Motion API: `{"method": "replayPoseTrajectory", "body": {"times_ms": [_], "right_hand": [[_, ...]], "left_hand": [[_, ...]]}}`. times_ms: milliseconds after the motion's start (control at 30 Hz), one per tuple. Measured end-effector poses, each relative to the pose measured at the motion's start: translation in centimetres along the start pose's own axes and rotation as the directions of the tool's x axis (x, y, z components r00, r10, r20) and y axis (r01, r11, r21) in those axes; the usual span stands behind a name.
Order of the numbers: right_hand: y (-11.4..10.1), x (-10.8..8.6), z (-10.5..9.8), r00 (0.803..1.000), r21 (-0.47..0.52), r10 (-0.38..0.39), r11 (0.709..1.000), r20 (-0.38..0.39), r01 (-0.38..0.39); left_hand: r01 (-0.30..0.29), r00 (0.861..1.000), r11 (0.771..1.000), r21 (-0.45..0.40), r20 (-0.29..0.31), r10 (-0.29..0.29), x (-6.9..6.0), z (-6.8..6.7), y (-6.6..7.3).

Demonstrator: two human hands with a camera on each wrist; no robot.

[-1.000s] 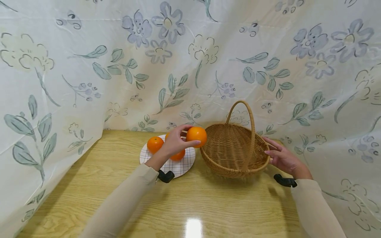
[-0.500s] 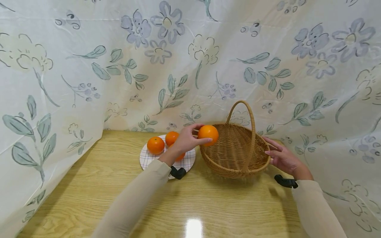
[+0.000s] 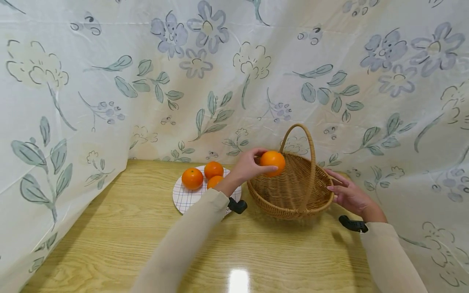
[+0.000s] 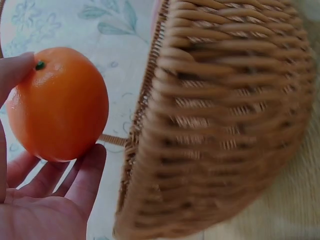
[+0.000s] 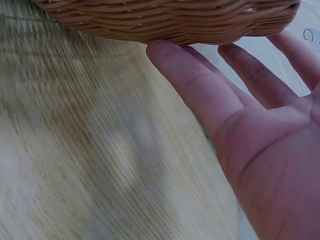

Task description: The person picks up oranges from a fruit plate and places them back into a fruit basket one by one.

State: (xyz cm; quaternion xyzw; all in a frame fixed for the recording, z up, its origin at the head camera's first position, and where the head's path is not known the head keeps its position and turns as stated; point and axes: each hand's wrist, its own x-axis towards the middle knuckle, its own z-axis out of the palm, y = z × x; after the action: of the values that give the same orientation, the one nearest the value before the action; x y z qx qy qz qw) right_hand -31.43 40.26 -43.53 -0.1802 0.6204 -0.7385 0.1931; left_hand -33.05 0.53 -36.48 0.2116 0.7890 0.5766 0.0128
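Observation:
My left hand (image 3: 246,166) pinches an orange (image 3: 272,162) between thumb and fingers, over the left side of a wicker basket (image 3: 289,212). In the left wrist view, this orange (image 4: 62,107) shows a green stem end and stands apart from the basket's woven wall (image 4: 215,120). My right hand (image 3: 352,198) touches the basket's right side with extended fingers. The right wrist view shows its fingertips (image 5: 162,50) against the outer wicker. To the left, a white checked plate (image 3: 183,199) bears three oranges (image 3: 192,179); my left forearm partly covers the plate.
The basket's arched handle (image 3: 312,158) rises over its opening. Beneath everything is a wood-grain table (image 3: 110,228). Floral cloth (image 3: 205,101) hangs behind and along both sides. A black device (image 3: 237,206) sits on my left wrist, another (image 3: 353,224) on my right.
My left hand has carried the orange rightward from above the plate to over the basket. More of the plate's oranges came into view. The right hand and basket have stayed in place.

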Motion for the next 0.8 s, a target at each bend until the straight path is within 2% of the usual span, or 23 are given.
{"method": "replayPoseTrajectory", "body": {"times_ms": [400, 633, 800], "right_hand": [[0.0, 0.0, -0.2, 1.0, 0.024, -0.004, 1.0, 0.026, 0.003], [0.0, 0.1, -0.4, 1.0, 0.017, 0.009, 1.0, 0.006, -0.009], [0.0, 0.1, -0.3, 1.0, 0.015, 0.012, 1.0, 0.005, -0.012]], "left_hand": [[0.051, 0.999, 0.997, -0.055, 0.012, -0.051, 2.3, 2.6, 0.9], [0.064, 0.998, 0.997, -0.038, 0.008, -0.063, 3.7, 4.2, 1.3], [0.082, 0.996, 0.996, -0.038, 0.028, -0.081, 4.2, 5.1, 1.3]]}}
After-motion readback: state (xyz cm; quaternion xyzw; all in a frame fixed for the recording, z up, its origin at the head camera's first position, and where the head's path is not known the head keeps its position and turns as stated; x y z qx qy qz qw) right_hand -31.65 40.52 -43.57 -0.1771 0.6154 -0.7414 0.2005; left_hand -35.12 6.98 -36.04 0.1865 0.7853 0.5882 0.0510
